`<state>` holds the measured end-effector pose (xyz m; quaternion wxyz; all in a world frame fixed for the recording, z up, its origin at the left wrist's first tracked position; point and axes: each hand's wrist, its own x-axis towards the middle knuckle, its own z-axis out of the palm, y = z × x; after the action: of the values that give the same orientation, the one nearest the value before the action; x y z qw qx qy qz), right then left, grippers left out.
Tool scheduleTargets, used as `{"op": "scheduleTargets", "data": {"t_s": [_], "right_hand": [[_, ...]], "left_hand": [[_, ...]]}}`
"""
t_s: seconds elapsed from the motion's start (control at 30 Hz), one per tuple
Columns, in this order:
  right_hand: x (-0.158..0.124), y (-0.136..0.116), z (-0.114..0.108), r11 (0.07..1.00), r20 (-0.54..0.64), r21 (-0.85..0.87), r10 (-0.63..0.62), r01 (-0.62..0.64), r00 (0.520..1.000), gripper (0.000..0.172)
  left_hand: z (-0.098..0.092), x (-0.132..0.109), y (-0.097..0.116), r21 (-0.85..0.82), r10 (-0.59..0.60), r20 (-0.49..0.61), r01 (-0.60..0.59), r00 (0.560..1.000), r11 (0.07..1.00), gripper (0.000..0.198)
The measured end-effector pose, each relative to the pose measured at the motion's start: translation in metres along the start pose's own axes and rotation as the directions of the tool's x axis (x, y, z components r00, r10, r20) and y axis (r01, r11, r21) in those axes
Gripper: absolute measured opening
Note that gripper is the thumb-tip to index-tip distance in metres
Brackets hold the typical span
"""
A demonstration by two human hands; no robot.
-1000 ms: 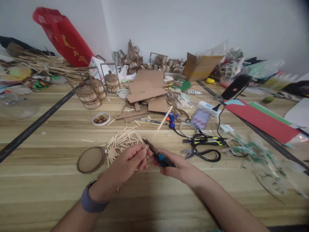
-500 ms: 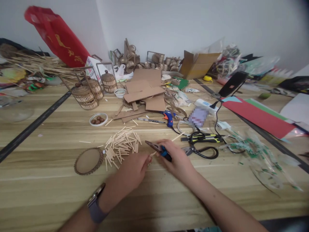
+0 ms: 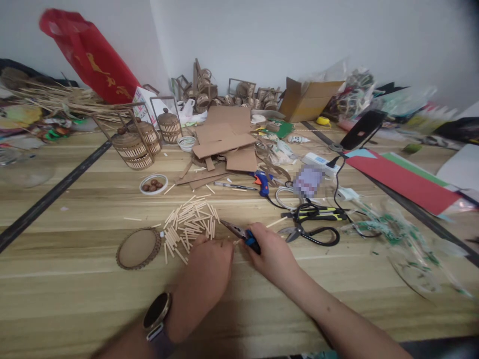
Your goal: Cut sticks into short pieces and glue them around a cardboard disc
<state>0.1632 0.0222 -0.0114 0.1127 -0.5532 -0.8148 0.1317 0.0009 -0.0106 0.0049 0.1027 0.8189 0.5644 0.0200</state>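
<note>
My right hand is closed around the blue-and-black handles of a pair of pliers, whose jaws point left. My left hand is closed just beside it, back of the hand up, with its fingertips largely hidden. A short bit of a thin wooden stick shows between the two hands; the rest of it is covered. Beyond my left hand lies a loose heap of short cut wooden sticks. To the left of the heap rests a round cardboard disc with a ridged rim.
Black-handled scissors, a yellow-black cutter and a blue glue gun lie to the right. A dish of brown beads and small lidded baskets stand at the left. Cardboard pieces pile up behind.
My left hand has rolled over, so its back and the watch face turn up more. The pliers have tilted slightly, and less of the stick shows between the hands.
</note>
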Motion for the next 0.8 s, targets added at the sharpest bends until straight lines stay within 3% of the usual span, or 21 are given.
{"op": "scheduleTargets", "data": {"t_s": [0.13,0.23,0.33,0.4,0.47,0.57,0.67,0.8], "right_hand": [[-0.001,-0.004,0.002,0.999,-0.001,-0.034,-0.001,0.001,1.0,0.006],[0.001,0.0,0.003,0.999,-0.022,0.031,-0.022,0.023,1.0,0.007],[0.007,0.011,-0.004,0.964,-0.01,0.255,-0.074,0.075,0.997,0.005],[0.01,0.019,-0.012,0.891,-0.007,0.435,-0.142,0.131,0.99,0.009],[0.012,0.024,-0.02,0.81,-0.026,0.563,-0.183,0.166,0.983,0.014],[0.009,0.023,-0.029,0.781,-0.05,0.598,-0.187,0.179,0.981,0.015],[0.004,0.014,-0.03,0.798,-0.016,0.573,-0.214,0.185,0.977,0.009],[-0.002,0.004,-0.026,0.779,0.072,0.603,-0.27,0.174,0.96,0.03]], "left_hand": [[0.003,0.0,0.004,0.041,-0.034,0.044,0.032,0.998,0.999,0.033],[0.004,0.003,0.0,0.025,-0.042,0.05,0.041,0.998,0.999,0.032],[0.0,0.006,-0.014,-0.213,0.004,0.039,0.005,0.999,0.977,0.031],[-0.005,0.007,-0.024,-0.491,0.056,0.067,-0.016,0.996,0.871,0.034],[-0.008,0.009,-0.033,-0.735,0.091,0.096,0.009,0.991,0.678,0.037],[-0.007,0.01,-0.036,-0.87,0.05,0.128,0.088,0.991,0.486,0.039],[-0.002,0.01,-0.032,-0.885,0.017,0.153,0.129,0.988,0.448,0.037],[-0.001,0.009,-0.026,-0.866,0.023,0.17,0.138,0.985,0.48,0.039]]}}
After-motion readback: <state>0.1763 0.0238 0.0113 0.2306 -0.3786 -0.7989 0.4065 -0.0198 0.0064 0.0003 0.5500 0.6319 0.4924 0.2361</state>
